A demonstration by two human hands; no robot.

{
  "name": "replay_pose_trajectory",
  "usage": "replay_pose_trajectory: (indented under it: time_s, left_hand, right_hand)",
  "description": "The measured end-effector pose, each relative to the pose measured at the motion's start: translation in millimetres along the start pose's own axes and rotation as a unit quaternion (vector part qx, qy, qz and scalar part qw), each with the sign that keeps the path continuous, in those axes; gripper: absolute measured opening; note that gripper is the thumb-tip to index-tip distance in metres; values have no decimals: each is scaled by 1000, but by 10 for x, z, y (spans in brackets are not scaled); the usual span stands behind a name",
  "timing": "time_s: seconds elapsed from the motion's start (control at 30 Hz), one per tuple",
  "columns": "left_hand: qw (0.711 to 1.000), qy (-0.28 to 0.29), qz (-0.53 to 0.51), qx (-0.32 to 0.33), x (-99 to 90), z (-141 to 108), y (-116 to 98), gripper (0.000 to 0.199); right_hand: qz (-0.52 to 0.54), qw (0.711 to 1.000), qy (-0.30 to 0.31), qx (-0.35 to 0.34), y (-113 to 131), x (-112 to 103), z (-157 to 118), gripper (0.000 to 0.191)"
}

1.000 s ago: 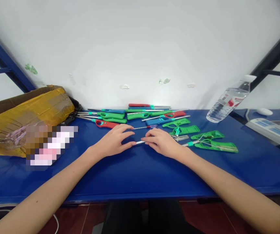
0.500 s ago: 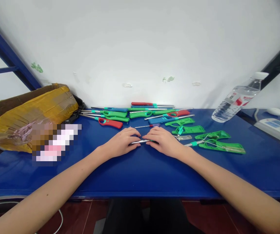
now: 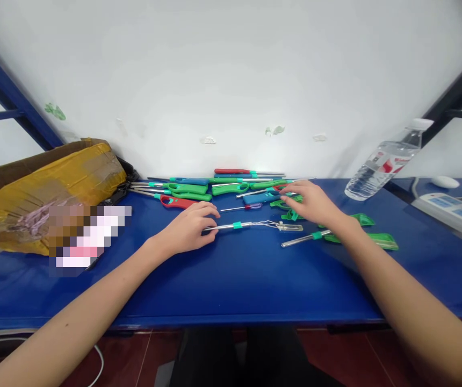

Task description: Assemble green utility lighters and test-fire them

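Note:
My left hand (image 3: 190, 228) pinches the end of a lighter barrel (image 3: 245, 224), a thin metal tube with a teal collar. White wires run from the barrel to a small clear fuel tank (image 3: 290, 228) on the table. Over some green shell halves (image 3: 290, 215) hovers my right hand (image 3: 313, 201), its thumb and fingers apart; whether it touches a shell is unclear. Under the right forearm lies another opened lighter, its barrel (image 3: 297, 241) pointing left and its green shell (image 3: 382, 241) partly hidden. A screwdriver (image 3: 253, 207) lies behind the held barrel.
Several whole lighters, such as a green one (image 3: 188, 191) and a red one (image 3: 177, 202), line the wall. A taped cardboard box (image 3: 53, 188) stands at left. On the right are a tilted water bottle (image 3: 386, 164) and a white power strip (image 3: 452, 212).
My right hand has left the barrel and moved right and back to the green shells. The barrel, its wires and the fuel tank are now exposed; my left hand still grips the barrel.

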State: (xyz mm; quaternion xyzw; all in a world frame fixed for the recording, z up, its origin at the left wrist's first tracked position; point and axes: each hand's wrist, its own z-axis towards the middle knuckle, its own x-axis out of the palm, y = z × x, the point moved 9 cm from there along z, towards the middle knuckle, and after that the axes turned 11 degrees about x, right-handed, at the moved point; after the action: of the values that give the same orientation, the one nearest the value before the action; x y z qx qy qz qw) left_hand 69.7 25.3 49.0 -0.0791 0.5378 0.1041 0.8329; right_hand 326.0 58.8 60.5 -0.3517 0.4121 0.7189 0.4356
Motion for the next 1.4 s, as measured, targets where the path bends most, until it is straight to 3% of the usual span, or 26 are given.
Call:
replay_pose_trajectory:
  time_s: [0.13,0.37,0.57,0.7,0.8,0.9,1.07,1.17,1.27,1.4]
  left_hand:
    - [1000,26,1,5,-57,-37,36,17]
    - [998,69,2,-11,-91,-77,78,14]
    - [998,63,-8,-13,-13,-72,61,20]
    - [998,49,-1,-36,76,-74,76,38]
    - [998,56,-14,-24,143,-63,48,32]
    - [999,47,-24,-12,137,-58,45,25]
    - [999,31,-23,-16,61,-75,107,24]
    - [999,34,-19,-18,34,-84,143,23]
    - [999,42,-15,-20,31,-92,173,22]
    - [998,53,-8,-19,27,-95,191,21]
  right_hand:
    - [10,997,66,-36,29,71,-33,28]
    - [22,980,177,-90,350,249,-179,20]
    - [48,978,154,-134,745,374,-286,10]
    - [65,977,132,-153,1010,459,-375,17]
    - [60,974,138,-170,1094,453,-404,23]
    - [57,981,133,-132,871,301,-303,26]
    - [-29,991,128,15,-15,58,-92,30]
    - [-54,988,136,57,-359,21,-74,34]
    - [-58,979,189,56,-414,119,-116,30]
    - [-43,973,226,36,-229,209,-152,21]
